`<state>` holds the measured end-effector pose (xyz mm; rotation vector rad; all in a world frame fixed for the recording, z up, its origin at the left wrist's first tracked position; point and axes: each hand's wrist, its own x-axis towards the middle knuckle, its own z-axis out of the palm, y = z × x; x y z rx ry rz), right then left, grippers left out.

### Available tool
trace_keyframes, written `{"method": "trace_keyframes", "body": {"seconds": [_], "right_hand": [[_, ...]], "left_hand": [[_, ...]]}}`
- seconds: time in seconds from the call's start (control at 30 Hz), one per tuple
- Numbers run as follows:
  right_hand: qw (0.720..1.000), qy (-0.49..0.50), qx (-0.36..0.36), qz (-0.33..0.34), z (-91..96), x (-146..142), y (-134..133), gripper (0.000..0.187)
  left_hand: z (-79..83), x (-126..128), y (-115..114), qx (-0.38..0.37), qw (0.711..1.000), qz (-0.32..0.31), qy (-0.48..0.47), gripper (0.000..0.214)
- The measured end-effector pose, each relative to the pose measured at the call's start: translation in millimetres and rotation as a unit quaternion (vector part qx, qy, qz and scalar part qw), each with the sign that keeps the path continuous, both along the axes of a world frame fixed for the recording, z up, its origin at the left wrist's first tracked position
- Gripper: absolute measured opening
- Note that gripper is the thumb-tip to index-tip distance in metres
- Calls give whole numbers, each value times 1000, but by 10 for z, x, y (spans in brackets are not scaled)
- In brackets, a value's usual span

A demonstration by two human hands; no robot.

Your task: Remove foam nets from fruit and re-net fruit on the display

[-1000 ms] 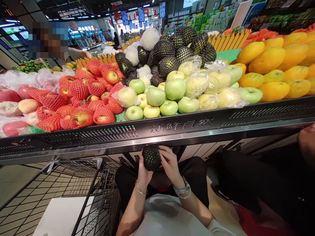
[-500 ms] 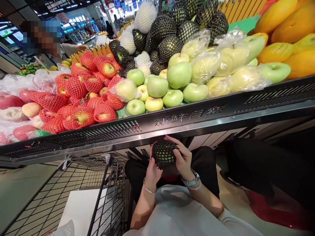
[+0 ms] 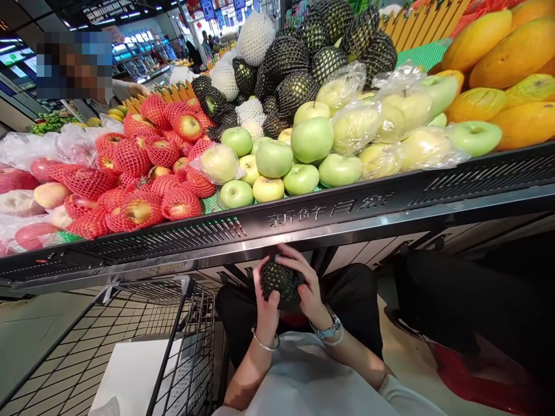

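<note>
Between my two hands, just below the stand's front edge, is a round green fruit in a black foam net [image 3: 281, 282]. My left hand [image 3: 266, 306] closes on its left side, the thumb pressed along the near face. My right hand [image 3: 309, 283] wraps the right side, its fingers over the top and the thumb at the lower right. Similar fruits in black nets [image 3: 297, 92] are heaped at the back of the display. Green apples [image 3: 274, 158] lie nearest in front of my hands, with apples in red nets [image 3: 141, 207] to their left.
A black-fronted fruit stand [image 3: 329, 211] spans the view. The wire shopping cart [image 3: 191, 341] stands at my left with a white box [image 3: 130, 372] inside. Bagged pale apples [image 3: 403, 112] and orange papayas [image 3: 511, 55] lie on the right. Another person's arm [image 3: 130, 89] shows far left.
The netted fruit has turned in my hands and tilted, showing more of its dark netting. Both hands have shifted slightly left and down in the view, still holding it.
</note>
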<state>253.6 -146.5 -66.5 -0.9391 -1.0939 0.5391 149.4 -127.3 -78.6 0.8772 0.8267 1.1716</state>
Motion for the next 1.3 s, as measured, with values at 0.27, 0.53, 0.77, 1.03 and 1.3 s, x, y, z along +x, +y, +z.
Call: {"method": "trace_keyframes", "body": {"seconds": [0.27,0.53,0.77,1.03,1.3], "right_hand": [[994,101,26,2,71,-33,-104,32],[991,116,60,-2,21,136,-34,54],[997,34,-70,26,-93,445,-98,35],[993,3,-108,-52,-235,769,-82,27],[990,-25,-140,-19,-276,679,-77,28]], "left_hand": [[171,46,-134,193,979,1,72,69],[1637,177,835,538,803,92,239,77],[2957,986,2516,566,584,60,579,73],[2719,1009,3513,390,613,-69,684,114],[3145,327,2674,574,536,5,619,87]]}}
